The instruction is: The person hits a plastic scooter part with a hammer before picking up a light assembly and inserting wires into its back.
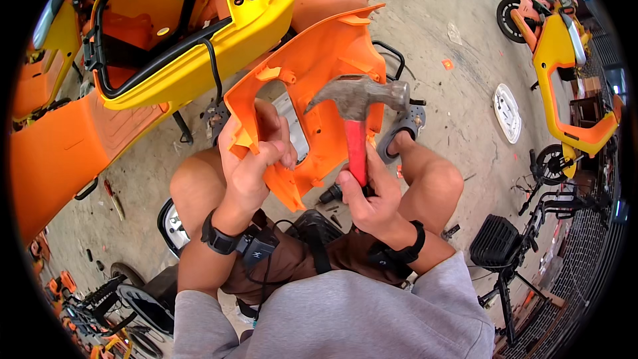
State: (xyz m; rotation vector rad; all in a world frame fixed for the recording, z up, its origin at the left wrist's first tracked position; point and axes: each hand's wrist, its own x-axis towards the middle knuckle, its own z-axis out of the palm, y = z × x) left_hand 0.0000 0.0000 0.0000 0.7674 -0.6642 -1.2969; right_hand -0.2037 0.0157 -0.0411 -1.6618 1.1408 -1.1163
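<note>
My left hand grips the left edge of an orange plastic panel, with fingers curled through its cut-out opening. The panel is held tilted over my bent knees. My right hand holds a claw hammer by its red handle; the steel head is over the right half of the panel, claw pointing left. Whether the head touches the panel I cannot tell. Behind the panel, at the upper left, stands a yellow and orange scooter body with a black-rimmed opening.
A white oval part lies on the concrete floor to the right. A yellow scooter body and a black bare frame stand farther right. A screwdriver lies at the left, near more black parts.
</note>
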